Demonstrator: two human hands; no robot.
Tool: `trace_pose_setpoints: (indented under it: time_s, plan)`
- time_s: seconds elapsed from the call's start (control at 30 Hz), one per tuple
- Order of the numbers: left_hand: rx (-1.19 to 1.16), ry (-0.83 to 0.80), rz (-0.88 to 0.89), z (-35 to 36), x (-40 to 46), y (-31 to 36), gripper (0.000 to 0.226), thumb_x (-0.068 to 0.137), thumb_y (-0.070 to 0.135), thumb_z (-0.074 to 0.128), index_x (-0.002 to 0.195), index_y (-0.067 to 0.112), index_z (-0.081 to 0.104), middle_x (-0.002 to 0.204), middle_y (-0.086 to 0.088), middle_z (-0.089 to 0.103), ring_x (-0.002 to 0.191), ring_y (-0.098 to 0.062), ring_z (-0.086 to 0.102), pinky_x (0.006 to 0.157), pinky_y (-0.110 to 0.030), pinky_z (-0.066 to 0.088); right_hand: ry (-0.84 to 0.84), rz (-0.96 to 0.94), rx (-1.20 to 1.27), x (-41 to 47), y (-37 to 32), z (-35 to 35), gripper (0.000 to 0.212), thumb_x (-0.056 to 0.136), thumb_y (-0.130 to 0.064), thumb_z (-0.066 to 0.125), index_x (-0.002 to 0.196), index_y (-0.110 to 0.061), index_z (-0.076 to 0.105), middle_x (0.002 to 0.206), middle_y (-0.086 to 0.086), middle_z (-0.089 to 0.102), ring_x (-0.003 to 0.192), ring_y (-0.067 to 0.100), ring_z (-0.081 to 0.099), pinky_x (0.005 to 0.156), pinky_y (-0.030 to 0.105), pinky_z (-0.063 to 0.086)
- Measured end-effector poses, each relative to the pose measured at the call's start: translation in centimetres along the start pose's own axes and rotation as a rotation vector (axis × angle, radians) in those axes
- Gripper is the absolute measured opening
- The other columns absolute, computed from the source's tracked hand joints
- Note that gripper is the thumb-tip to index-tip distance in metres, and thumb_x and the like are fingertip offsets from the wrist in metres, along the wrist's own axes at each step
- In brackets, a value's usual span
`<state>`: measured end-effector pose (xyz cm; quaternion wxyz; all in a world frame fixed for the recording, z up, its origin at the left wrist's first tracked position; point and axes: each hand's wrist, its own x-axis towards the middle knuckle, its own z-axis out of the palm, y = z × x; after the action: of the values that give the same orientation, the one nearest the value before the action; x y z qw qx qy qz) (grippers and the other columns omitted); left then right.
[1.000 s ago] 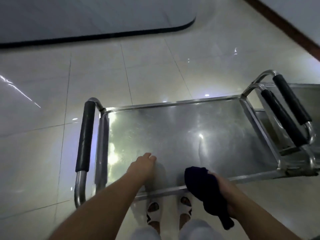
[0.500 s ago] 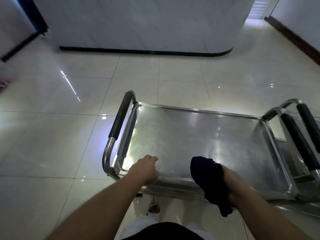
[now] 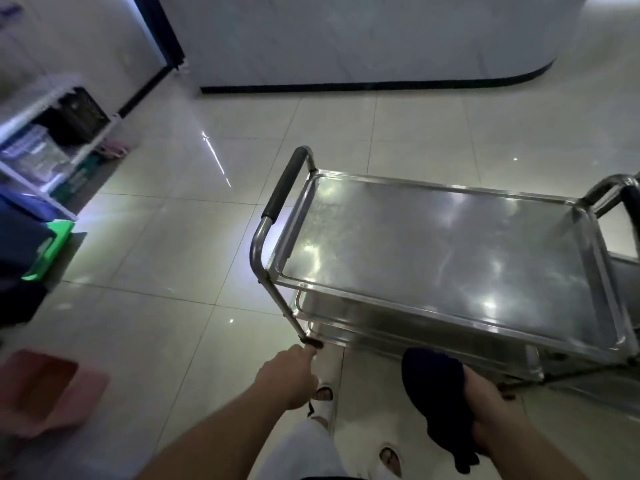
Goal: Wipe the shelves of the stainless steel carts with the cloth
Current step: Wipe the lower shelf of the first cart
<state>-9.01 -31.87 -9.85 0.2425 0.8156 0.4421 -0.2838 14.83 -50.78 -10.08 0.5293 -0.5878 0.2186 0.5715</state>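
Nearest, the right hand (image 3: 491, 408) grips a bunched dark navy cloth (image 3: 437, 400) just below the near edge of the stainless steel cart (image 3: 433, 306). The left hand (image 3: 289, 379), fingers loosely curled and empty, lies by the cart's near left leg. Beyond, the cart's bare top shelf (image 3: 443, 244) and black-padded left handle (image 3: 282, 185). Farthest, a white counter with black base (image 3: 363, 46).

I have the cart (image 3: 446, 258) ahead and to the right, its handle (image 3: 282, 185) on the left end and a second cart (image 3: 623, 202) just beyond its right end. My left hand (image 3: 289, 379) sits near the cart's lower left corner — my right hand (image 3: 485, 407), holding the cloth (image 3: 433, 386), is before the near edge. A shelf rack (image 3: 52, 133) stands far left, a counter (image 3: 346, 39) behind.
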Motion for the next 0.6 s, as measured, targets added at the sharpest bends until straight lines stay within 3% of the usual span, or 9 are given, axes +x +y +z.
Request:
trace_pose_setpoints:
  time_s: [0.17, 0.33, 0.6]
  plan:
    - [-0.018, 0.038, -0.010, -0.3, -0.7, -1.6, 0.059, 0.102, 0.037, 0.046, 0.158, 0.029, 0.032, 0.157, 0.000, 0.041, 0.139, -0.026, 0.046, 0.109, -0.044, 0.044, 0.017, -0.046, -0.040, -0.9, 1.2, 1.1, 0.036, 0.102, -0.034, 0.060, 0.112, -0.001, 0.070, 0.071, 0.015, 0.068, 0.058, 0.033, 0.061, 0.047, 0.032, 0.050]
    - [-0.062, 0.062, 0.010, -0.6, -0.7, -4.1, 0.057, 0.100, 0.036, 0.046, 0.156, 0.031, 0.034, 0.154, 0.003, 0.043, 0.137, -0.023, 0.047, 0.108, -0.042, 0.045, 0.038, -0.021, -0.070, -0.1, 2.5, 3.9, 0.045, 0.099, -0.039, 0.061, 0.118, 0.001, 0.070, 0.065, 0.016, 0.059, 0.052, 0.031, 0.051, 0.055, 0.036, 0.043]
    - [-0.084, 0.031, 0.098, -1.3, 1.2, -12.4, 0.057, 0.101, 0.038, 0.047, 0.156, 0.032, 0.033, 0.154, 0.003, 0.044, 0.136, -0.022, 0.048, 0.108, -0.041, 0.046, 0.098, -0.112, -0.096, 0.8, 7.3, 13.2, 0.040, 0.101, -0.035, 0.064, 0.115, 0.001, 0.071, 0.082, 0.021, 0.071, 0.065, 0.036, 0.062, 0.057, 0.038, 0.048]
